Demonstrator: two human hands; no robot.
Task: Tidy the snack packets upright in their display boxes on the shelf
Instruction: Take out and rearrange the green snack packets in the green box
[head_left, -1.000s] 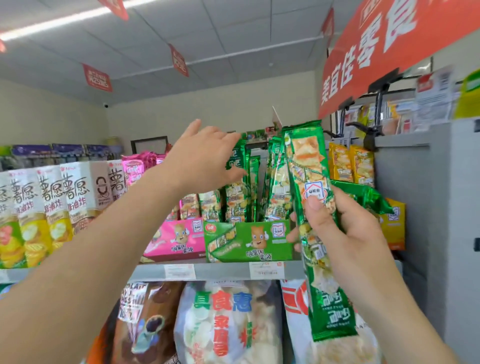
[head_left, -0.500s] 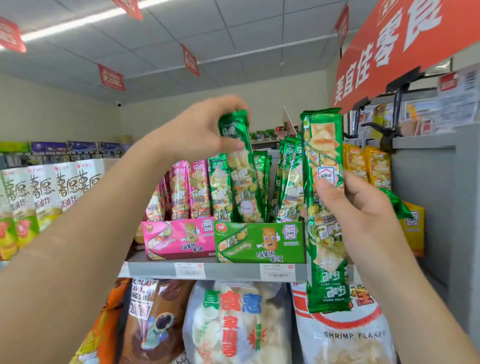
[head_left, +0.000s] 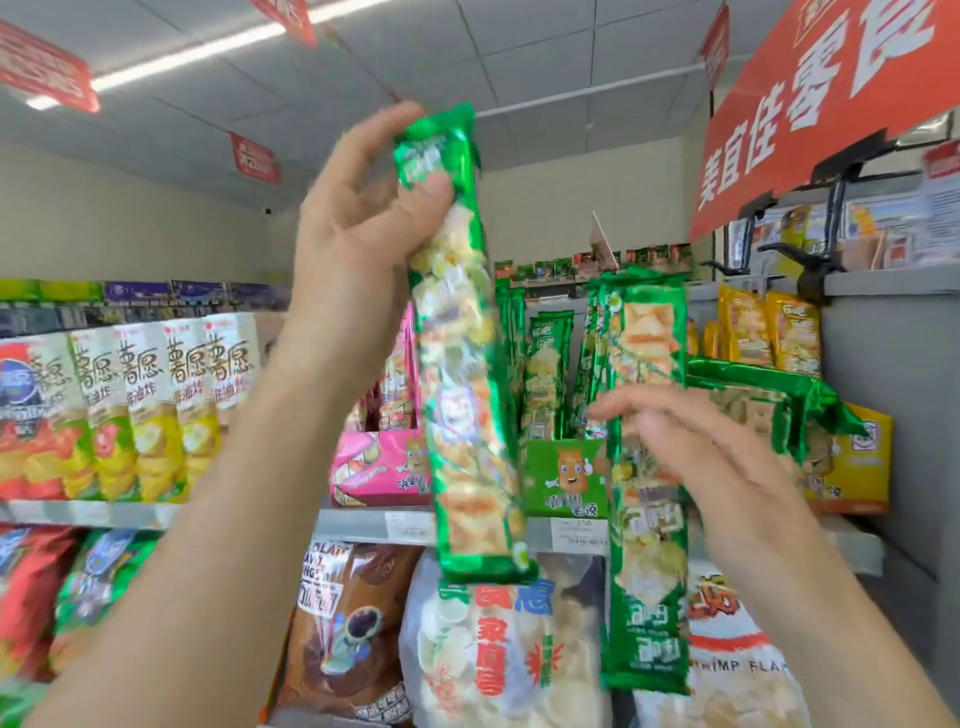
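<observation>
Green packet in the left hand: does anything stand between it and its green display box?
Partly. The right hand holds a second green packet before the right side of the green display box, and upright packets stand in it. The green packet in the left hand hides the box's left part.

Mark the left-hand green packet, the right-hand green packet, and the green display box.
left-hand green packet (head_left: 467, 415), head view, mid-body.
right-hand green packet (head_left: 647, 597), head view, lower half.
green display box (head_left: 563, 478), head view, front panel.
</observation>
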